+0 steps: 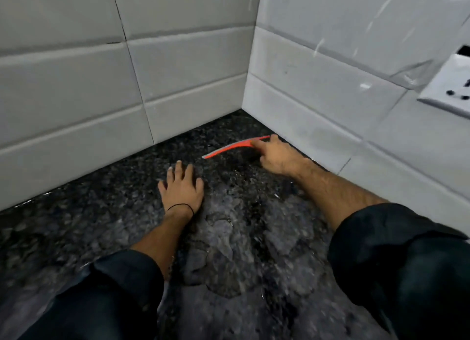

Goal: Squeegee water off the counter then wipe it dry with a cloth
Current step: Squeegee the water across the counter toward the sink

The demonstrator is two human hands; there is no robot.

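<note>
A thin red squeegee [229, 148] lies edge-down on the dark speckled stone counter [101, 212], near the corner where two tiled walls meet. My right hand [276, 154] grips its right end, close to the right wall. My left hand [181, 187] rests flat on the counter with fingers spread, a little to the left and nearer than the squeegee. A wide film of water [244, 233] covers the counter between my forearms. No cloth is in view.
White tiled walls [76, 85] close the counter at the back and on the right. A white socket plate [450, 85] sticks out from the right wall, high up. The counter runs on to the left and toward me.
</note>
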